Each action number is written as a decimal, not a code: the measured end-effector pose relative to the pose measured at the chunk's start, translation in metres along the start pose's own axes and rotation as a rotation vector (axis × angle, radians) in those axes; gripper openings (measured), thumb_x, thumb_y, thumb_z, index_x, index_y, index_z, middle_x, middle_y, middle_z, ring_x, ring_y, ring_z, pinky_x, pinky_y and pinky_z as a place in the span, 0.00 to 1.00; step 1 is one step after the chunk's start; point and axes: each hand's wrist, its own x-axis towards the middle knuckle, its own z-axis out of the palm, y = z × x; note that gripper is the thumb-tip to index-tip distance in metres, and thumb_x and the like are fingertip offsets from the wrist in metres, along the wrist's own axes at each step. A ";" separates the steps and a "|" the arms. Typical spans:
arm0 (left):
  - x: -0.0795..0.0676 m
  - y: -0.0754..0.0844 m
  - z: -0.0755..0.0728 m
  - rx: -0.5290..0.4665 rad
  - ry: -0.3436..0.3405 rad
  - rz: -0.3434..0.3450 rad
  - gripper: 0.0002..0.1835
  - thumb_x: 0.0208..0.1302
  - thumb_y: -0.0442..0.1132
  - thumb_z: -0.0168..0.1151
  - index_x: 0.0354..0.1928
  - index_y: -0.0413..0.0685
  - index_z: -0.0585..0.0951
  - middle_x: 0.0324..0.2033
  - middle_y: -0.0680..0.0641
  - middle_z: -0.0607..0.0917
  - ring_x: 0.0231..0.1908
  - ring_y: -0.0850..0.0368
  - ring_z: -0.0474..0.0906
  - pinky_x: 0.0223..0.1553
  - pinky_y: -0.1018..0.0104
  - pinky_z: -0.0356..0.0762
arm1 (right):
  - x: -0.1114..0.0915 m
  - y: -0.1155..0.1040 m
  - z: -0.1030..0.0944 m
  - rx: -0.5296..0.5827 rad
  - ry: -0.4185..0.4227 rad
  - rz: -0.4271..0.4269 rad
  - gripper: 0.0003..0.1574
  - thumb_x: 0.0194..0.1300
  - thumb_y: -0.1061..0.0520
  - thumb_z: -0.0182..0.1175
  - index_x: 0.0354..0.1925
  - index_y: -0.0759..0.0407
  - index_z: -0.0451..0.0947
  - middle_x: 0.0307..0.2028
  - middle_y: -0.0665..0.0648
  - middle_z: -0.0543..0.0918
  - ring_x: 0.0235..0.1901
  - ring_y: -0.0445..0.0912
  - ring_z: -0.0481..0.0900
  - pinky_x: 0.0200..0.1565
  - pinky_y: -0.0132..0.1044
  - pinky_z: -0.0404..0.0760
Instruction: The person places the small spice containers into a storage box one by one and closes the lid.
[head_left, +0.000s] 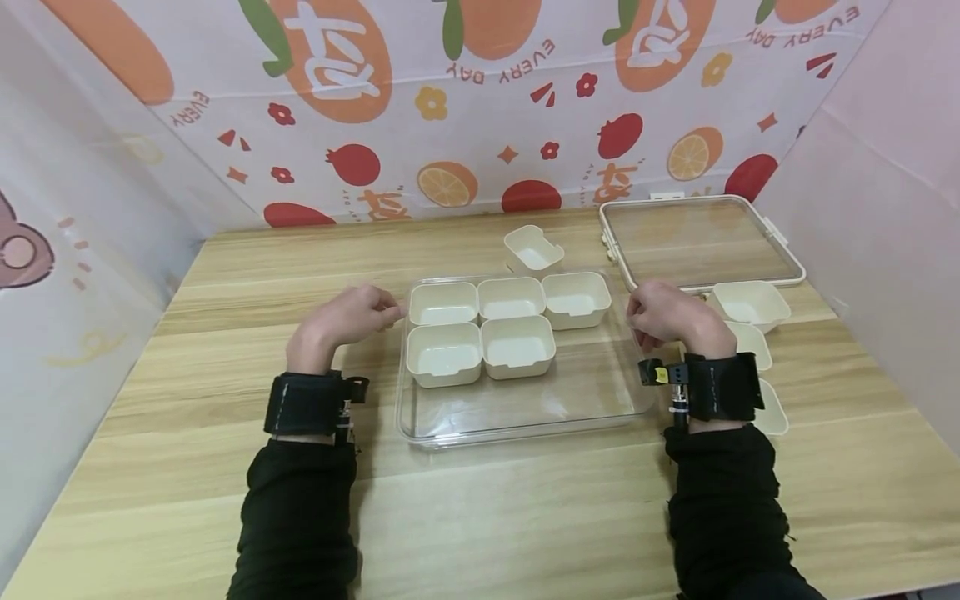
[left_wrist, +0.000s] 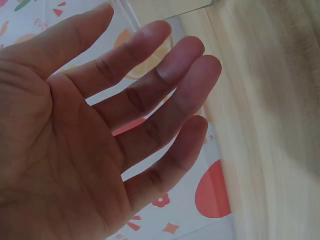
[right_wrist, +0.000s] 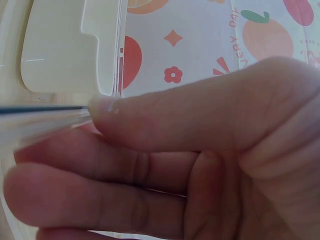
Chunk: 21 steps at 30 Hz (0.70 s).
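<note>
A clear plastic tray (head_left: 588, 392) lies on the table in front of me, with several cream bins (head_left: 517, 346) in its back and left part. My left hand (head_left: 352, 317) is beside the tray's left wall, its fingertips close to the rim. In the left wrist view that hand (left_wrist: 105, 125) has its fingers loosely bent, nothing between them, and a clear corner of the tray (left_wrist: 167, 7) beyond the fingertips. On the opposite side my right hand (head_left: 671, 317) pinches the tray's right wall between thumb and fingers. The right wrist view shows the thumb (right_wrist: 165, 120) on that clear edge.
Behind the tray stands another cream bin (head_left: 534, 250) with a notched wall. A clear lid (head_left: 697, 237) with a pale frame lies at the back right. More cream bins (head_left: 750, 304) stand right of my right hand, partly hidden by it. A printed cloth (head_left: 487, 108) hangs behind the table.
</note>
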 end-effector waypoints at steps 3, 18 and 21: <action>0.003 -0.002 0.002 -0.040 -0.025 0.034 0.15 0.68 0.44 0.47 0.44 0.41 0.77 0.35 0.39 0.80 0.36 0.50 0.74 0.38 0.52 0.72 | 0.000 0.000 0.000 -0.011 0.004 -0.002 0.10 0.61 0.67 0.44 0.33 0.71 0.72 0.18 0.57 0.78 0.20 0.46 0.76 0.25 0.40 0.77; 0.006 -0.001 0.014 -0.213 -0.107 0.045 0.15 0.70 0.38 0.40 0.31 0.37 0.72 0.28 0.41 0.76 0.32 0.48 0.74 0.37 0.53 0.72 | -0.002 0.003 0.003 0.013 0.013 -0.041 0.09 0.62 0.67 0.45 0.32 0.72 0.72 0.18 0.57 0.77 0.18 0.46 0.76 0.23 0.40 0.78; 0.004 -0.003 0.014 -0.226 -0.108 0.036 0.15 0.70 0.38 0.39 0.31 0.37 0.71 0.27 0.41 0.76 0.31 0.48 0.73 0.37 0.54 0.72 | -0.001 0.001 0.003 0.010 0.013 -0.040 0.09 0.62 0.67 0.45 0.33 0.72 0.71 0.18 0.57 0.77 0.18 0.46 0.76 0.23 0.40 0.78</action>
